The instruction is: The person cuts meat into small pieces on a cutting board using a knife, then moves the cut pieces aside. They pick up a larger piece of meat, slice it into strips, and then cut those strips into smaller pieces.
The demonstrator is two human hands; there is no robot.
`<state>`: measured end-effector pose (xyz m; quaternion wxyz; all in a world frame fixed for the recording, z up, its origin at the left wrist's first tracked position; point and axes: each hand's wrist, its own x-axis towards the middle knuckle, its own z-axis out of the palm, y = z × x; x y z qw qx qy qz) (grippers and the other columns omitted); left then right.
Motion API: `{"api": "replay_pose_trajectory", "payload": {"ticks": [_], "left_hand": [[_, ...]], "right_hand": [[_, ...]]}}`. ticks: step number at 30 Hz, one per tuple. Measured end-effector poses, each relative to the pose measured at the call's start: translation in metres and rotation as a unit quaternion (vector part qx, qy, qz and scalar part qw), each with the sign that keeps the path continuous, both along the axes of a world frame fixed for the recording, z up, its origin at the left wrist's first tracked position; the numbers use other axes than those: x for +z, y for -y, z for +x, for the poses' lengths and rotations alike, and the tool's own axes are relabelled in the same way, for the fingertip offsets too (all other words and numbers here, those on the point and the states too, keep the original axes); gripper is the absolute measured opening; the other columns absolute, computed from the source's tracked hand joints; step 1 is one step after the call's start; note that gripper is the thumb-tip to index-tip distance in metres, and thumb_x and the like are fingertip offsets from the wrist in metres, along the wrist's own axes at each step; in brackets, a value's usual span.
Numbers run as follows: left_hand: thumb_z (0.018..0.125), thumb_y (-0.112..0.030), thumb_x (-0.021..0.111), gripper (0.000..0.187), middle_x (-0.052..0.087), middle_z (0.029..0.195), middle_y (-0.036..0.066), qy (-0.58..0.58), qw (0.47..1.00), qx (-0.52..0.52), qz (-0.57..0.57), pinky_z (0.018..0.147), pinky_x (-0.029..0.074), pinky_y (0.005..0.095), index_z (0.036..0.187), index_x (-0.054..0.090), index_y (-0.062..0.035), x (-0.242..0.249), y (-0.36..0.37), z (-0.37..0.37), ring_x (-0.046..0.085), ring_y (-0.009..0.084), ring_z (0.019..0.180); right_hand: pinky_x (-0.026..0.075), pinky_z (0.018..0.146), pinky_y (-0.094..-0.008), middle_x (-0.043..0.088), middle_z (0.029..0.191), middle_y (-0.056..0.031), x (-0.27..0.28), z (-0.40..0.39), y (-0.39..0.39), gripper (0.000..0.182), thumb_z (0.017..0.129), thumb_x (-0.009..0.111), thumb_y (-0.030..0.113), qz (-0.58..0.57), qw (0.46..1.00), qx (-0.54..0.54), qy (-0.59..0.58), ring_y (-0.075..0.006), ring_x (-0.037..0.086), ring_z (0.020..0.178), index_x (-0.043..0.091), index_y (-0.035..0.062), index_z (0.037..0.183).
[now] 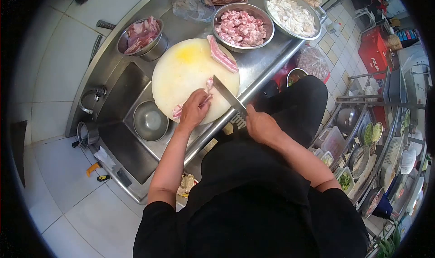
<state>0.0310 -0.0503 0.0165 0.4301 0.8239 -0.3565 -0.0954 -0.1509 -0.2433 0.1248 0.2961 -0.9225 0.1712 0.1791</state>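
Note:
On the round white cutting board (174,76), my left hand (195,107) is closed over a strip of pink-and-white meat (177,111), whose far end shows at the lower left of the hand. My right hand (262,124) grips the handle of a broad-bladed knife (229,94). The blade's tip is over the board, beside a small cut piece of meat (209,83) just beyond my left fingers. Another long strip of meat (221,56) lies at the board's upper right edge.
Metal bowls of diced meat (241,27) and white strips (292,15) stand behind the board. A pot of meat slices (142,35) is at the upper left. The sink (120,117) holds an empty bowl (150,121). Shelves (358,135) with food stand at the right.

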Motion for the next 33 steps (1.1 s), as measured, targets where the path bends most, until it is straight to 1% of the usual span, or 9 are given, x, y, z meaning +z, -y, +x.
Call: {"api": "replay_pose_trajectory", "payload": {"ticks": [3, 7, 10, 12, 22, 24, 29, 31, 33], "left_hand": [[0.082, -0.011, 0.078, 0.035, 0.063, 0.121, 0.017, 0.013, 0.999, 0.037, 0.028, 0.087, 0.058, 0.0393, 0.113, 0.065, -0.0005, 0.017, 0.001, 0.000, 0.067, 0.0306, 0.103], [0.082, -0.011, 0.076, 0.029, 0.065, 0.119, 0.016, 0.031, 0.997, 0.009, 0.069, 0.091, 0.054, 0.0413, 0.108, 0.067, -0.0023, 0.003, -0.004, 0.005, 0.064, 0.0354, 0.108], [0.080, -0.010, 0.076, 0.027, 0.067, 0.116, 0.016, 0.032, 0.998, 0.026, 0.053, 0.092, 0.054, 0.0414, 0.105, 0.068, -0.0024, -0.008, -0.002, 0.004, 0.065, 0.0351, 0.106], [0.080, -0.010, 0.076, 0.026, 0.069, 0.111, 0.014, 0.081, 0.994, 0.034, 0.059, 0.088, 0.055, 0.0410, 0.104, 0.069, -0.0017, -0.010, 0.000, 0.004, 0.066, 0.0329, 0.102], [0.084, -0.012, 0.074, 0.016, 0.069, 0.102, 0.013, 0.066, 0.997, 0.030, 0.041, 0.083, 0.053, 0.0427, 0.097, 0.069, -0.0034, -0.012, 0.004, 0.002, 0.064, 0.0346, 0.096], [0.084, -0.013, 0.074, 0.015, 0.068, 0.097, 0.014, 0.105, 0.994, 0.037, 0.014, 0.081, 0.052, 0.0430, 0.094, 0.068, -0.0034, -0.018, 0.005, 0.001, 0.064, 0.0346, 0.092], [0.085, -0.013, 0.074, 0.015, 0.068, 0.097, 0.014, 0.076, 0.996, 0.043, 0.033, 0.080, 0.052, 0.0425, 0.095, 0.068, -0.0038, -0.010, 0.009, -0.002, 0.064, 0.0342, 0.092], [0.085, -0.013, 0.074, 0.015, 0.067, 0.097, 0.013, 0.070, 0.996, 0.034, 0.041, 0.080, 0.052, 0.0423, 0.096, 0.069, -0.0040, -0.010, 0.005, -0.003, 0.064, 0.0339, 0.092], [0.086, -0.013, 0.074, 0.015, 0.068, 0.096, 0.013, 0.082, 0.996, 0.018, 0.014, 0.080, 0.053, 0.0422, 0.097, 0.070, -0.0040, -0.010, 0.005, -0.005, 0.064, 0.0334, 0.092]], "right_hand": [[0.054, 0.073, -0.0565, 0.068, 0.079, -0.0279, 0.005, 0.011, -0.009, 0.024, 0.094, 0.051, 0.010, -0.011, 1.000, -0.004, 0.023, -0.0447, 0.070, 0.079, 0.048, -0.0046, 0.112], [0.055, 0.072, -0.0553, 0.068, 0.079, -0.0261, 0.003, 0.030, -0.022, 0.021, 0.095, 0.048, 0.009, -0.033, 0.998, 0.038, 0.025, -0.0437, 0.070, 0.077, 0.048, -0.0036, 0.111], [0.055, 0.073, -0.0550, 0.069, 0.082, -0.0263, -0.006, 0.041, -0.024, 0.021, 0.095, 0.047, 0.008, -0.026, 0.998, 0.056, 0.027, -0.0444, 0.070, 0.079, 0.048, -0.0033, 0.112], [0.055, 0.074, -0.0547, 0.069, 0.083, -0.0268, -0.010, 0.051, -0.025, 0.021, 0.094, 0.047, 0.007, -0.022, 0.998, 0.059, 0.026, -0.0446, 0.070, 0.080, 0.048, -0.0034, 0.112], [0.054, 0.079, -0.0553, 0.069, 0.086, -0.0301, -0.038, 0.095, -0.037, 0.021, 0.094, 0.046, 0.006, 0.016, 0.995, 0.063, 0.081, -0.0461, 0.070, 0.086, 0.047, -0.0037, 0.112], [0.054, 0.079, -0.0557, 0.069, 0.087, -0.0303, -0.033, 0.083, -0.034, 0.021, 0.094, 0.047, 0.007, 0.014, 0.996, 0.057, 0.062, -0.0462, 0.070, 0.086, 0.047, -0.0039, 0.112], [0.053, 0.079, -0.0572, 0.068, 0.087, -0.0310, -0.002, 0.020, -0.022, 0.023, 0.093, 0.049, 0.007, 0.029, 0.998, 0.040, 0.025, -0.0468, 0.069, 0.086, 0.047, -0.0046, 0.113], [0.053, 0.079, -0.0576, 0.069, 0.088, -0.0310, 0.007, 0.011, -0.019, 0.028, 0.092, 0.050, 0.007, 0.024, 0.997, 0.032, -0.072, -0.0468, 0.069, 0.087, 0.047, -0.0058, 0.116], [0.053, 0.079, -0.0576, 0.069, 0.089, -0.0310, -0.006, 0.019, -0.022, 0.028, 0.092, 0.049, 0.007, 0.028, 0.998, 0.038, -0.042, -0.0472, 0.069, 0.087, 0.047, -0.0063, 0.117]]}}
